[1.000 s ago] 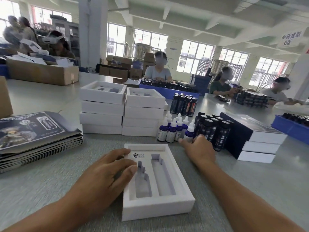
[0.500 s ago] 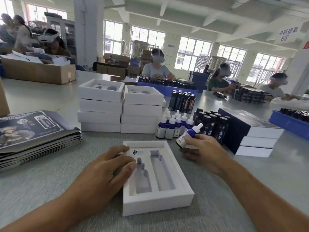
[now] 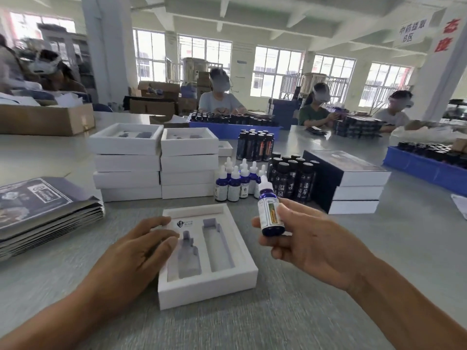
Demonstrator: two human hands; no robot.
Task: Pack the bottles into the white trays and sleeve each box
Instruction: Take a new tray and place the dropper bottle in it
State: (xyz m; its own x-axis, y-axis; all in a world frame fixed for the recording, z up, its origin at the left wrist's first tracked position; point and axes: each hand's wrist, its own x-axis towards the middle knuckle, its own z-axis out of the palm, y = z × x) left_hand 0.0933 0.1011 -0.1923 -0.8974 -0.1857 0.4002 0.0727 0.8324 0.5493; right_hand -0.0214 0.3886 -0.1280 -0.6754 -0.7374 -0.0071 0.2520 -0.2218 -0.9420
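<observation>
An open white tray with two moulded slots, both vacant, lies on the grey table in front of me. My left hand rests flat on the tray's left edge, fingers straight. Just right of the tray and above the table, my right hand holds a blue dropper bottle upright between thumb and fingers. Behind it stand several more blue dropper bottles and several black-capped dark bottles.
Two stacks of white trays stand behind the open tray. A pile of dark printed sleeves lies at the left. Sleeved boxes are stacked at the right. Blue bins of bottles and other seated workers are farther back.
My right hand took one blue dropper bottle from the group, lifted it and brought it toward me, turning it upright. My left hand stayed on the tray.
</observation>
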